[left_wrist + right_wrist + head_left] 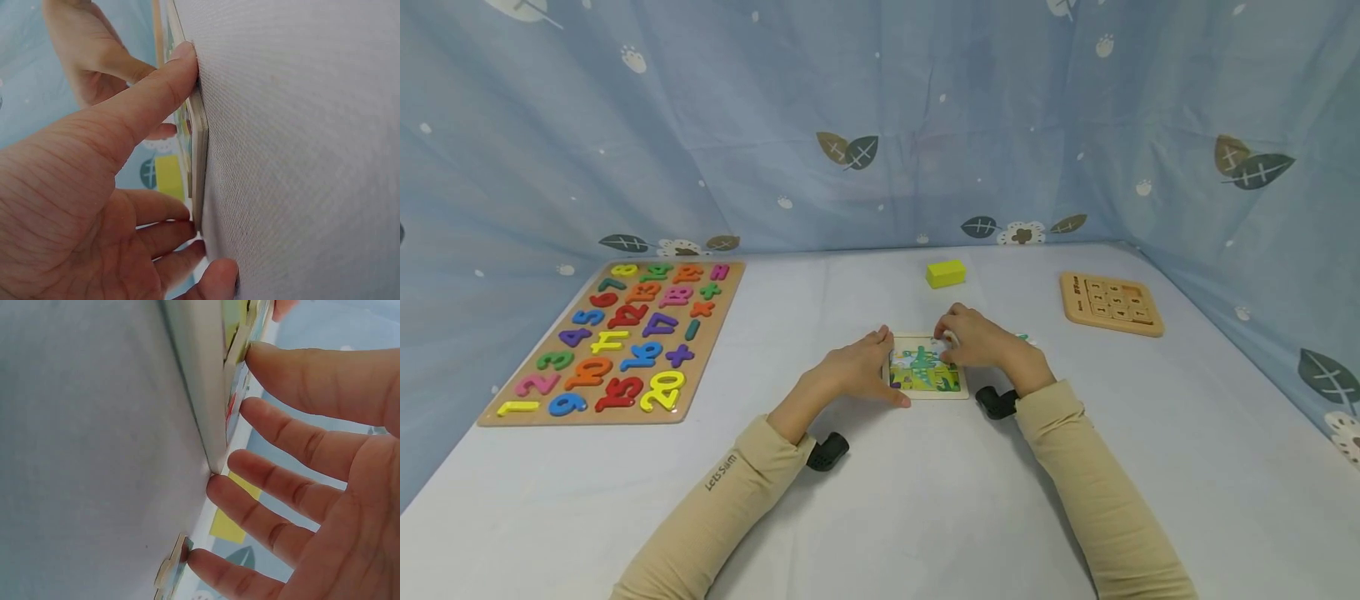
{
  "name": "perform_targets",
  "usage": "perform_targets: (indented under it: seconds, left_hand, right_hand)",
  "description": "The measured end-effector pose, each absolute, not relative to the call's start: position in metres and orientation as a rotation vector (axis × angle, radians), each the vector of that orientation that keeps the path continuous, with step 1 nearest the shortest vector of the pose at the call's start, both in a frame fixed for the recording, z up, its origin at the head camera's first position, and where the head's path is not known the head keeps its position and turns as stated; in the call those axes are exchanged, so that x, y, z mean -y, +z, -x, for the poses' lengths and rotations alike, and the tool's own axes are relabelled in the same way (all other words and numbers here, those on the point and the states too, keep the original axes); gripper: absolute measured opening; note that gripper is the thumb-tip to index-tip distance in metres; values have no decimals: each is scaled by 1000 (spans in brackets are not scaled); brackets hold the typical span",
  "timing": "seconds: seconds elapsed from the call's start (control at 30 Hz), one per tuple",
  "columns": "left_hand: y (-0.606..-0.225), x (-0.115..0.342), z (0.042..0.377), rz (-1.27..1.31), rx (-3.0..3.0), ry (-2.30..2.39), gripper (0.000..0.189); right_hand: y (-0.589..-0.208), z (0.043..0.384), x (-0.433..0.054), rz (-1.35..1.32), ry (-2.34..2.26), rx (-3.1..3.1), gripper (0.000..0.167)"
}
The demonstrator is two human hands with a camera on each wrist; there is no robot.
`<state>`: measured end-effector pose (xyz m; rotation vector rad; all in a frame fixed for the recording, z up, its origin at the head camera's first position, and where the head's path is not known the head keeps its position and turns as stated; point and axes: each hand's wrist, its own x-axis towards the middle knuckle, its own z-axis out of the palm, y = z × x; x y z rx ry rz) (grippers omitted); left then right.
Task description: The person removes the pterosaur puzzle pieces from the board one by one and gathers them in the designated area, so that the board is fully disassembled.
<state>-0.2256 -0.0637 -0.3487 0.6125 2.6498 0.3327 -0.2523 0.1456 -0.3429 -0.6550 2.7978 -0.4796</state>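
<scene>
A small wooden jigsaw puzzle (925,379) with a green dinosaur picture lies flat between the hands. My left hand (861,367) holds its left side, thumb at the near edge and fingers at the far left corner. In the left wrist view, the thumb (165,87) presses against the board's rim. My right hand (981,337) reaches over the far right corner, thumb and forefinger touching pieces there. One piece (236,347) stands tilted by the thumb tip in the right wrist view. The little finger touches a loose piece (170,572) on the table beside the board.
A yellow block (946,273) stands behind the puzzle. At the left lies a large board of coloured numbers (707,367). A wooden number-tile board (1112,327) rests at the right. Blue patterned cloth (880,192) hangs behind the white-covered table (910,517).
</scene>
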Motion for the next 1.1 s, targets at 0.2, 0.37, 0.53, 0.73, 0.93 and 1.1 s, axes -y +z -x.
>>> perform_targets:
  seconds: [0.2,0.37,0.53,0.73,0.93,1.1]
  left_hand:
    - [-348,64,225,-615,-2645,332,111]
    - [-348,64,226,-620,-2647,335,111]
    - [-347,64,225,-624,-2646,333,110]
    - [-348,64,225,-629,-2646,338,110]
    - [-347,65,225,-632,-2638,345,109]
    - [-347,65,224,-628,-2635,350,109]
  right_hand:
    - [-343,253,-145,639,-469,-2791,29]
    - [-344,253,-145,626,-483,-2787,29]
    - [-344,252,-145,639,-533,-2794,21]
    - [-345,252,-143,687,-498,-2813,11]
    - [-342,249,-144,636,-493,-2873,26]
    - [-343,250,-144,631,-543,-2856,24]
